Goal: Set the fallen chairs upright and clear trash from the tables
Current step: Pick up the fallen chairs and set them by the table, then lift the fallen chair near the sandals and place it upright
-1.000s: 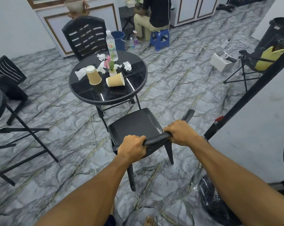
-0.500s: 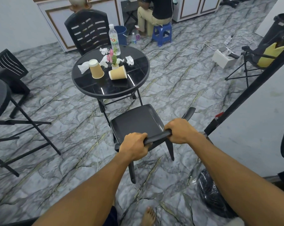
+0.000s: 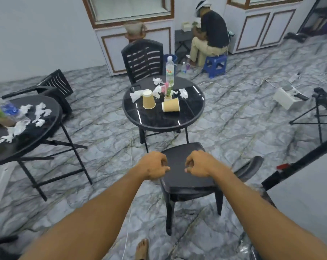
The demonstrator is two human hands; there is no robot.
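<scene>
A black plastic chair (image 3: 185,177) stands upright on its legs, facing the round black table (image 3: 196,117). My left hand (image 3: 153,165) and my right hand (image 3: 198,163) hover just above its seat, fingers curled, holding nothing. On the table are an upside-down paper cup (image 3: 148,99), a paper cup on its side (image 3: 170,105), crumpled tissues (image 3: 137,95), a water bottle (image 3: 169,70) and a small flower pot (image 3: 167,91). A second round table (image 3: 46,132) at the left carries more crumpled tissues (image 3: 39,113) and a plastic bottle (image 3: 6,107).
Behind the left table a black chair (image 3: 53,85) lies tipped. An upright slatted chair (image 3: 143,59) stands behind the middle table. A person sits on a blue stool (image 3: 215,64) at the back. A tripod (image 3: 317,117), a white box (image 3: 286,97) and a slanted black pole (image 3: 299,162) are at the right.
Both hands have let go of the chair's backrest and lifted off it. The camera has tilted up, bringing the left table and the back of the room into view.
</scene>
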